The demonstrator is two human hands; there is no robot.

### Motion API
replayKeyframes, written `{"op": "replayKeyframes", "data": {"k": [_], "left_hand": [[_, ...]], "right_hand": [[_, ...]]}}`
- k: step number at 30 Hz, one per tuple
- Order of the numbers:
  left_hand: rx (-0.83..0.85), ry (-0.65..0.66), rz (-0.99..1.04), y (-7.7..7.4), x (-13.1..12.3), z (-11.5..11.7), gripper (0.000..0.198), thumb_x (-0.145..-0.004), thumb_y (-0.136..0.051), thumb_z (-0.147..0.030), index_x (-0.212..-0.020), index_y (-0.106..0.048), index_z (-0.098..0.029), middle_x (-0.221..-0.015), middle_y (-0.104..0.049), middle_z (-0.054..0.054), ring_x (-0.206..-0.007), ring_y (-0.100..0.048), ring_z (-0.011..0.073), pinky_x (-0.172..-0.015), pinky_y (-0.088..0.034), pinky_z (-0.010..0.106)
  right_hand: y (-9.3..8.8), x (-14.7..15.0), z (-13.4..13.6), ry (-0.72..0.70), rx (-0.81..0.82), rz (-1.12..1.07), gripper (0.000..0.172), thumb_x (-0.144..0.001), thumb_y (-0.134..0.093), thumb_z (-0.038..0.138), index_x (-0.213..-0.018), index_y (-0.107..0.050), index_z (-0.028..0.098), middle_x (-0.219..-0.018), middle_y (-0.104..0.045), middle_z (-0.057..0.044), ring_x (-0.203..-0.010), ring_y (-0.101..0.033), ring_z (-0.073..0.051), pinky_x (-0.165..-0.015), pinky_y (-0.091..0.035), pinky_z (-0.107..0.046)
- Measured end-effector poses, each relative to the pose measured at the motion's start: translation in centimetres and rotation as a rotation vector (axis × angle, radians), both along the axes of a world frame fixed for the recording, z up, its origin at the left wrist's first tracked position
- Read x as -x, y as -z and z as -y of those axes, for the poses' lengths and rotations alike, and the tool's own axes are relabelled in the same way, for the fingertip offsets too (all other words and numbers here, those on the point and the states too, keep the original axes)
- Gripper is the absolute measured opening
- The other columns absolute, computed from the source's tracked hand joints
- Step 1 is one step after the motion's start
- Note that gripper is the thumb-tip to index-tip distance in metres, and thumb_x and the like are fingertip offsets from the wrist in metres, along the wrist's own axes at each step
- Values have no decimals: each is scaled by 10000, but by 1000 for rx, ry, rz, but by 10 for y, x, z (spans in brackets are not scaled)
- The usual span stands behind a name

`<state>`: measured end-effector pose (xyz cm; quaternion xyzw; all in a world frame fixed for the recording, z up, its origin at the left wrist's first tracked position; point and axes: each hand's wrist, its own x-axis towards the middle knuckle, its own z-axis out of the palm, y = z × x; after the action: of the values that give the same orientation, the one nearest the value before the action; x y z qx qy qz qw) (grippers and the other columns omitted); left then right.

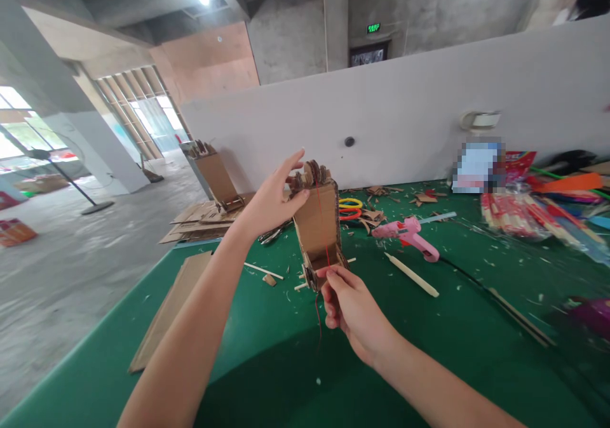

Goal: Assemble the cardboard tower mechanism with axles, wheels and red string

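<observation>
Both arms (222,294) reach over the green table (405,333): left hand (281,193) at the standing cardboard model (317,225), fingers spread; right hand (347,304) pinching red string (327,255) before it. Wall sign (373,28) reads "EXIT".

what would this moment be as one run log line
left hand: at cardboard model's upper side | right hand: pinching red string | pink glue gun: on green table
</observation>
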<state>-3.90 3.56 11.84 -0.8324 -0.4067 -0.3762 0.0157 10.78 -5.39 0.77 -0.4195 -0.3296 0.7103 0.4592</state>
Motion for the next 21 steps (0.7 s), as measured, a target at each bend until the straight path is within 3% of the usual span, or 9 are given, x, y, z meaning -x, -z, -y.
{"op": "replayKeyframes", "data": {"k": [2, 5, 7, 9, 11, 17, 21], "left_hand": [[-49, -74, -32, -6, 3, 9, 558, -830, -519, -261, -1335, -292, -194, -1306, -441, 122, -1020, -530, 157, -856, -452, 300], [-183, -260, -153, -20, 4, 32, 349, -826, -520, -297, -1139, -470, -151, -1160, -506, 108, -946, -540, 167, -844, -434, 324], [-67, -271, -317, -26, 3, 50, 251, -849, -482, -360, -1006, -541, -174, -972, -578, 57, -808, -557, 153, -726, -440, 294], [216, -160, -492, -23, -1, 64, 280, -878, -410, -423, -932, -578, -205, -857, -610, 17, -703, -560, 133, -624, -419, 254], [410, -63, -611, -9, -7, 71, 326, -886, -375, -454, -931, -594, -218, -853, -632, 13, -689, -572, 136, -591, -403, 243], [307, -96, -668, 53, -21, 55, 345, -895, -354, -420, -976, -610, -203, -955, -634, 50, -775, -604, 182, -600, -405, 273], [375, -99, -587, 68, -25, 40, 338, -871, -395, -445, -903, -648, -224, -840, -668, 30, -779, -619, 193, -632, -421, 281]], "right_hand": [[2, -1, 0, 4, 71, -22, 145, -898, -373, 229, -854, -506, 191, -529, -411, 84, -402, -339, -39, -363, -296, -162], [7, -3, -1, 3, 140, -27, 141, -901, -385, 232, -836, -502, 184, -541, -418, 78, -413, -351, -39, -374, -333, -170], [11, -4, -2, 7, 145, -25, 140, -903, -393, 232, -829, -499, 179, -550, -422, 75, -422, -361, -40, -391, -378, -181], [14, -4, -4, 14, 131, -18, 143, -907, -386, 213, -823, -495, 174, -553, -422, 76, -428, -370, -39, -420, -430, -198], [16, -4, -5, 22, 123, -1, 157, -913, -368, 187, -812, -487, 172, -547, -415, 79, -423, -368, -37, -447, -474, -220], [17, -4, -8, 3, 93, 22, 158, -920, -376, 198, -806, -481, 171, -553, -410, 84, -413, -373, -33, -457, -523, -247], [21, -7, -15, -52, 11, 208, 183, -914, -371, 196, -766, -475, 171, -526, -428, 85, -371, -404, -37, -449, -542, -273]]}}
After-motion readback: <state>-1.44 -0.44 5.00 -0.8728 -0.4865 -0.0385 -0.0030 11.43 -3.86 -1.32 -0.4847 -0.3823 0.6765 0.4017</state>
